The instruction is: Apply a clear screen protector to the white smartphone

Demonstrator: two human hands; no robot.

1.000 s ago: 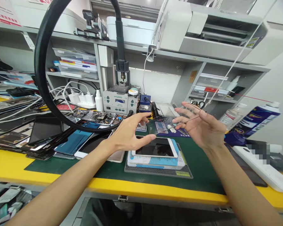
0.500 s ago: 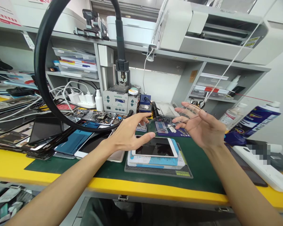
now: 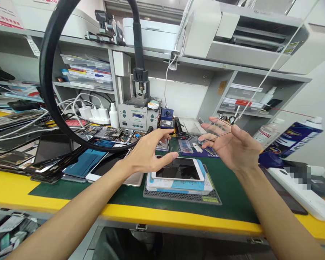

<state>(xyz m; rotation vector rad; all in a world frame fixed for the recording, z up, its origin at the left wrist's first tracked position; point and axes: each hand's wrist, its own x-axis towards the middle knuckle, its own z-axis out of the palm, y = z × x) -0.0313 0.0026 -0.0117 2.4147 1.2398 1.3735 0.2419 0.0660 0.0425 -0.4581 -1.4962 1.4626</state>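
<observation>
Both my hands hold a thin clear glass sheet (image 3: 195,142) by its edges, above a white phone (image 3: 178,169). My left hand (image 3: 148,151) pinches the sheet's left edge between thumb and fingers. My right hand (image 3: 230,144) grips the right edge, its thumb on the near side and its fingers spread behind the glass. The phone lies screen up on a blue and white box, which rests on a grey mat (image 3: 181,196) on the green bench mat (image 3: 233,195).
A black hose loop (image 3: 47,90) arcs over the left. Stacked phone screens and parts (image 3: 29,155) crowd the left bench. A hot-air station (image 3: 137,115) stands behind. A blue bottle (image 3: 289,139) and a white power strip (image 3: 300,193) lie at right. Shelves hold printers above.
The glass sheet and my right hand have risen slightly and tilted; otherwise the scene is the same.
</observation>
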